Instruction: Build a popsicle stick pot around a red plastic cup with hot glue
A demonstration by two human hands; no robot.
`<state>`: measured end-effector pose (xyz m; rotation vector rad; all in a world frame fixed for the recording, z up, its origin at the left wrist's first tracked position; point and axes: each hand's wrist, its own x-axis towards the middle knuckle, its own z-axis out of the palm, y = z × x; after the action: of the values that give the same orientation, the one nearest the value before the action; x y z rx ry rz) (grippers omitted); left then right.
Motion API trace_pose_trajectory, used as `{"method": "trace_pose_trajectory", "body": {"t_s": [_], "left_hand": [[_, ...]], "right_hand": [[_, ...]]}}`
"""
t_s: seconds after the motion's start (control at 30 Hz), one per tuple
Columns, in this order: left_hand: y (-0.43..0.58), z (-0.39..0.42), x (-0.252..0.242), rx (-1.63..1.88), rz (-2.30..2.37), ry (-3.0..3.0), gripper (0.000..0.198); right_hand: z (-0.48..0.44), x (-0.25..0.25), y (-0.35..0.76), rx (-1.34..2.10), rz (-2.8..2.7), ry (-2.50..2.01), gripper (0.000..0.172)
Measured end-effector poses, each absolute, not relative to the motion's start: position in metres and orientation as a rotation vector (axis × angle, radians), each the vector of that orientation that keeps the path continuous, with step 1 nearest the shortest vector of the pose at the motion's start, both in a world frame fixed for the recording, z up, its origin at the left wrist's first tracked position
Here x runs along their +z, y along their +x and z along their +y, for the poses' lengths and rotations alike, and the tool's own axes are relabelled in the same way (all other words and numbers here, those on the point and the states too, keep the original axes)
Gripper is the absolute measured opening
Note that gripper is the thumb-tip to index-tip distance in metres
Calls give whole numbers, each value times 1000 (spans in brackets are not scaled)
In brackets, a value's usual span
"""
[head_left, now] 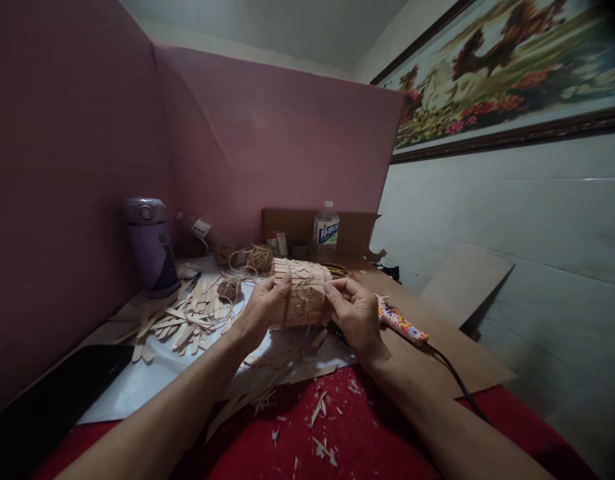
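Note:
A round holder built of pale wooden craft sticks [300,303] lies on its side above the table, with twine tied around it. My left hand [270,303] grips its left end, thumb on top and the other fingers hidden behind it. At the right end, my right hand [354,313] is closed with thumb and forefinger pinched at the edge beside the twine; what lies between those fingertips is too small to make out. Just right of that hand rests a flower-patterned glue gun [402,323] with a black cord.
Loose craft sticks [192,320] and twine balls [260,259] lie left of the holder on white paper. A purple flask [151,247] stands at the left, a plastic bottle [327,230] at the back. A black device [62,393] lies front left. Wood scraps litter the red cloth [287,440].

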<state>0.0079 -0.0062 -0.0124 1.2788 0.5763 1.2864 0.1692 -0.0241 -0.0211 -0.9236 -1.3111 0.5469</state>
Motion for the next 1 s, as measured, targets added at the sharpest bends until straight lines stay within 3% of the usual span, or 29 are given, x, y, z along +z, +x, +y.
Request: {"method": "trace_pose_trajectory", "body": {"t_s": [1.0], "left_hand": [[8,-8,-11,1284,603,1268,38]], "right_hand": [[-24,-22,171,547,-1301,-853,24]]}}
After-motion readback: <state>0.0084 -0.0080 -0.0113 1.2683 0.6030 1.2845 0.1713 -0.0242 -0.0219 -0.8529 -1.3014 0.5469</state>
